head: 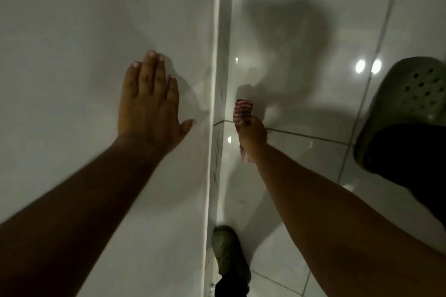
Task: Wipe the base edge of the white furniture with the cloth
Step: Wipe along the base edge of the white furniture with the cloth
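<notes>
The white furniture [84, 31] fills the left half of the head view, its flat panel running down to a base edge [218, 94] that meets the floor. My left hand [149, 101] lies flat and open against that panel, fingers together, thumb out. My right hand [253, 138] is down by the floor, just right of the base edge, shut on a red-and-white checked cloth [242, 111]. The bunched cloth sticks out above my fingers, and a small corner shows below my hand. Whether the cloth touches the base edge is unclear.
Glossy white floor tiles [313, 31] with dark grout lines and light reflections cover the right half. My green perforated clogs stand at the bottom centre [226, 251] and at the right edge [410, 99], with a dark trouser leg [410, 152] above the right one.
</notes>
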